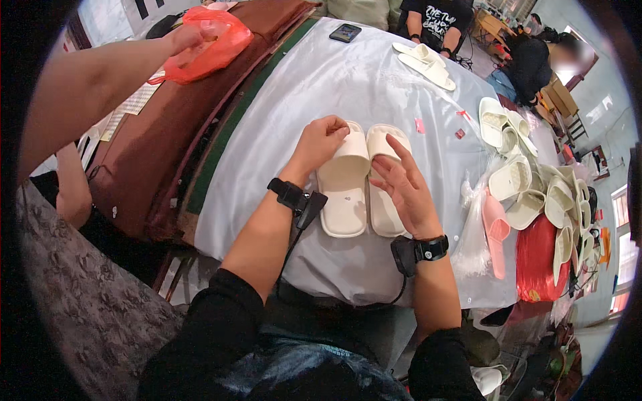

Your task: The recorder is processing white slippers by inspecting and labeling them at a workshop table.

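Side by side on the sheet-covered table in front of me lie two cream slide slippers: the left slipper [344, 200] and the right slipper [382, 210]. Their toes point away from me. My left hand [319, 146] rests at the outer side of the left slipper's strap, fingers curled in and thumb tip against the forefinger. Whatever it may pinch is too small to make out. My right hand [406, 186] hovers over the right slipper with its fingers spread, covering part of the strap. Both wrists wear black bands with small devices and cables.
A pink slipper [495, 230], clear plastic bags [471, 234], a red bundle [538, 257] and several cream slippers [558, 200] crowd the right. A phone [345, 32] lies at the far edge. At left, another person's arm [93, 93] reaches to a red bag [214, 50].
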{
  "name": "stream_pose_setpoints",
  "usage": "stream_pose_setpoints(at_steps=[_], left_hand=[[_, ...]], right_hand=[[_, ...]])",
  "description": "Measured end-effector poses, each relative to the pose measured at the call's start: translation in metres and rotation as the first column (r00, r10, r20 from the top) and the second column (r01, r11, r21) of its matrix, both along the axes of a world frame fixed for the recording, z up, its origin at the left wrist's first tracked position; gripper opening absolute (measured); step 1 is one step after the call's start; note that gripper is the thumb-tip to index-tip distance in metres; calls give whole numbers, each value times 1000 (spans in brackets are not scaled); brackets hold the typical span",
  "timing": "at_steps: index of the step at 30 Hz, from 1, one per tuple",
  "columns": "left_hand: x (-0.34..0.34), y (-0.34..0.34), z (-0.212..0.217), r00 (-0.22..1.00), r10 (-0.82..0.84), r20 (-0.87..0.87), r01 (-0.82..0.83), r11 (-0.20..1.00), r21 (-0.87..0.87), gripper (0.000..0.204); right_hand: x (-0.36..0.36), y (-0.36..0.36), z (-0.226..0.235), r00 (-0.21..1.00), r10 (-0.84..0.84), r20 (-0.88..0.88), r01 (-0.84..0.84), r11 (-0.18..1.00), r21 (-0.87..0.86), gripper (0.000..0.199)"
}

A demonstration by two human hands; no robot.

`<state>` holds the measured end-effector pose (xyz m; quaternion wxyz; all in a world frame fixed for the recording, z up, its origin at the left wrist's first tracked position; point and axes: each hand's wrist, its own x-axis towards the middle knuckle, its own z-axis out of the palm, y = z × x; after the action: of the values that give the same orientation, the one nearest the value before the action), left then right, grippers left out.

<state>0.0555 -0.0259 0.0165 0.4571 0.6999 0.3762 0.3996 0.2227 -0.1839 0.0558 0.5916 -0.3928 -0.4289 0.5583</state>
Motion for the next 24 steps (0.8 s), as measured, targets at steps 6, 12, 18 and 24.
stream_pose_setpoints(at_steps=[6, 12, 18, 24], left_hand=[[0, -4, 2, 1000, 9, -15, -8, 998, 62, 21], [-10, -12, 36, 948, -25, 319, 65, 991, -118, 19], [-24, -44, 72, 594, -307, 744, 475, 880, -16, 18], [-16, -49, 68, 337, -457, 823, 612, 771, 177, 20]], right_hand=[[5, -8, 6, 982, -73, 175, 97, 987, -129, 47], [30, -10, 16, 901, -366, 235, 376, 927, 2, 30], [5, -17, 16, 987, -158, -18, 159, 982, 104, 27], [-32, -24, 18, 974, 196, -114, -192, 980, 48, 21]])
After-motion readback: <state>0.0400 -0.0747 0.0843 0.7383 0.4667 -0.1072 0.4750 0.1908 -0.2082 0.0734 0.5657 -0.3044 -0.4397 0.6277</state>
